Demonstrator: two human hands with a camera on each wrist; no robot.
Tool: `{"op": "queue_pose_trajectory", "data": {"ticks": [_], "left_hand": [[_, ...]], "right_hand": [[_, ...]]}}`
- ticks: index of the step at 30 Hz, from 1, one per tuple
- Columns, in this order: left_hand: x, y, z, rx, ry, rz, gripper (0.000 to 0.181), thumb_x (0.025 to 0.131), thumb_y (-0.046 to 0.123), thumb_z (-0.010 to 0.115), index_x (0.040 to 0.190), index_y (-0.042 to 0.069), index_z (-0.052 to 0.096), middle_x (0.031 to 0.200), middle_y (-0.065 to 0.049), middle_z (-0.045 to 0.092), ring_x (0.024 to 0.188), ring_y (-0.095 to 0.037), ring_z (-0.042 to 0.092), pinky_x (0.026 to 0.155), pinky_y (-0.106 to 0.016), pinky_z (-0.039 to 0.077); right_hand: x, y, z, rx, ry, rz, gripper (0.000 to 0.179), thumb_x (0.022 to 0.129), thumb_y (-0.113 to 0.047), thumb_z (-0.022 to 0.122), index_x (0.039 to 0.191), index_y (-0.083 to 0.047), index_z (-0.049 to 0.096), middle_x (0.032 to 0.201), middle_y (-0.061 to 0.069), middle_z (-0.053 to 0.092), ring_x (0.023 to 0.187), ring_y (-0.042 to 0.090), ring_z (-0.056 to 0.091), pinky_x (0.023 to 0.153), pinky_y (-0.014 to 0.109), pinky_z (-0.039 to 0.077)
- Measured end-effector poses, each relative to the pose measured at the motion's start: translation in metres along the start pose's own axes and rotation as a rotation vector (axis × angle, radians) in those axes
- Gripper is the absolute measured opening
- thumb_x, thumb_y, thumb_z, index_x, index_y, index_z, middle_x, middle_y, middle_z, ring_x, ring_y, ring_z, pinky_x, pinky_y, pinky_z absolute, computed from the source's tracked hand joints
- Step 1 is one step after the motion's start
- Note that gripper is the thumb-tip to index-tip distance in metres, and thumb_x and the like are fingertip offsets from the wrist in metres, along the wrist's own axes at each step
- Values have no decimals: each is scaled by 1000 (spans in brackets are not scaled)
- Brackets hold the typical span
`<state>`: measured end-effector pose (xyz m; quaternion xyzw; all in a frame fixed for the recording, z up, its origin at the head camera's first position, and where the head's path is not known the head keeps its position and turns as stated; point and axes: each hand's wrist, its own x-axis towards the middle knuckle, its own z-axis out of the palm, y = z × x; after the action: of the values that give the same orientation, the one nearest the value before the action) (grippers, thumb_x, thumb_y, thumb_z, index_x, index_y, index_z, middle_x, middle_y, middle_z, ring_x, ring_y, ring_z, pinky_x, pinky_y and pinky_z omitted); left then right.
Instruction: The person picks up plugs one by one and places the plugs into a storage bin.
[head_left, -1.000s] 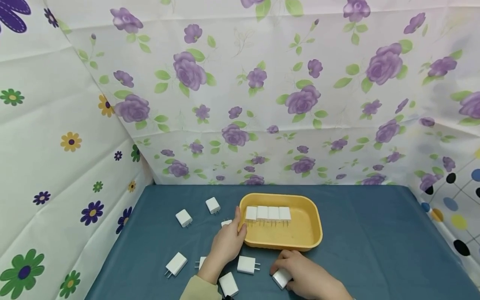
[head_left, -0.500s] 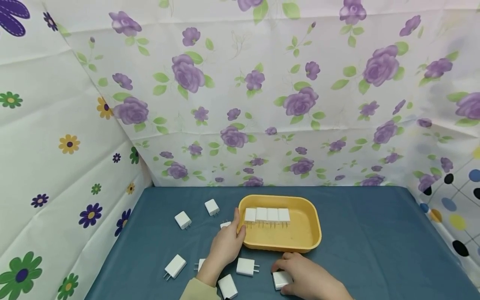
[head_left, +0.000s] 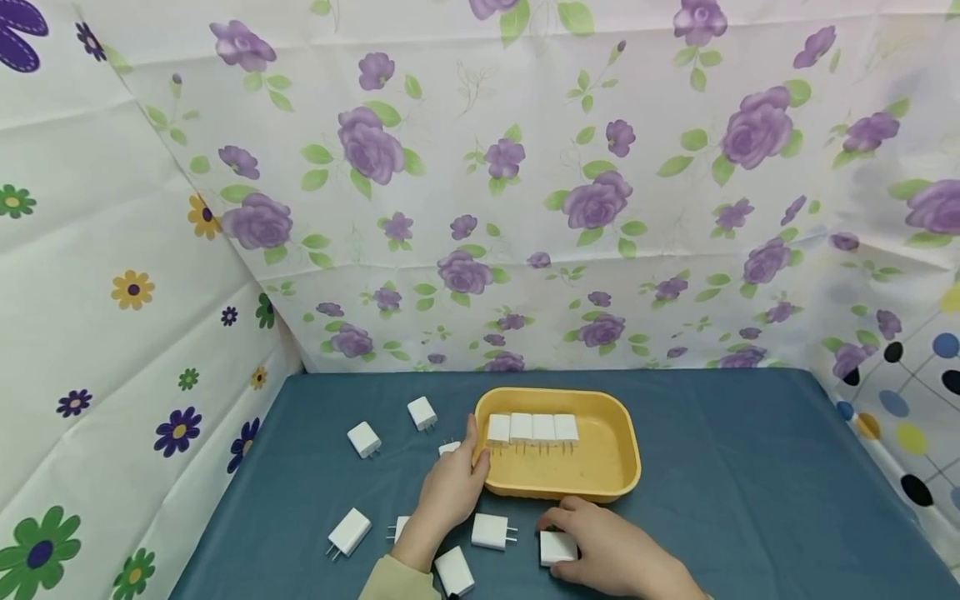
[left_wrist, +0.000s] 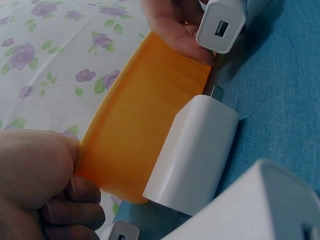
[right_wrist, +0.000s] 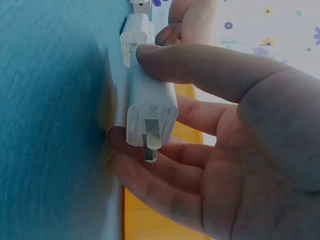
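My left hand (head_left: pixel 452 483) grips the left end of a yellow plastic tray (head_left: pixel 626 454), thumb at the rim and fingers curled against its outer wall in the left wrist view. Inside the tray, toward its left, several white USB wall chargers (head_left: pixel 522 428) stand in a row with prongs facing the near side. Just in front of the tray, my right hand (head_left: pixel 618 546) pinches another white charger (right_wrist: pixel 152 97) between thumb and fingers. Its two metal prongs face the camera in the right wrist view, and its USB port end shows in the left wrist view.
On the blue cloth (head_left: pixel 750 500) several loose chargers lie left of the tray, among them one at the far side (head_left: pixel 422 413). One charger (head_left: pixel 490 532) lies between my hands, another (head_left: pixel 454 572) near the left forearm. Flowered sheets (head_left: pixel 465 208) hang behind and at the sides.
The charger in my right hand has turned from slanted to nearly level, and the right hand has shifted slightly left. My left hand keeps its hold on the tray.
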<state>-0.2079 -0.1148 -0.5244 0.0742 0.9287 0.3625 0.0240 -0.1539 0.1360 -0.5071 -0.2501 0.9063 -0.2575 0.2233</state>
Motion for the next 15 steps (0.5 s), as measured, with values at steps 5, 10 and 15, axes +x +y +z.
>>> {"op": "queue_pose_trajectory", "data": {"ticks": [5, 10, 15], "left_hand": [[0, 0, 1, 16, -8, 0, 67, 113, 28, 54, 169, 2, 27, 54, 2, 44, 41, -13, 36, 44, -29, 27], [0, 0, 0, 22, 0, 19, 67, 113, 26, 55, 168, 1, 28, 54, 2, 43, 41, -12, 35, 44, -29, 26], [-2, 0, -1, 12, 11, 25, 67, 113, 25, 56, 168, 0, 28, 54, 1, 44, 42, -13, 36, 45, -30, 26]], "right_hand": [[-1, 0, 2, 42, -23, -17, 38, 92, -30, 84, 129, -30, 74, 111, -14, 62, 88, 1, 56, 79, 32, 51], [-2, -2, 1, 72, -32, -32, 39, 92, -23, 81, 130, -30, 74, 112, -16, 61, 87, 1, 56, 77, 30, 48], [-3, -5, -2, 76, -20, -71, 39, 92, -22, 80, 130, -29, 74, 113, -17, 61, 86, 0, 56, 77, 28, 49]]}}
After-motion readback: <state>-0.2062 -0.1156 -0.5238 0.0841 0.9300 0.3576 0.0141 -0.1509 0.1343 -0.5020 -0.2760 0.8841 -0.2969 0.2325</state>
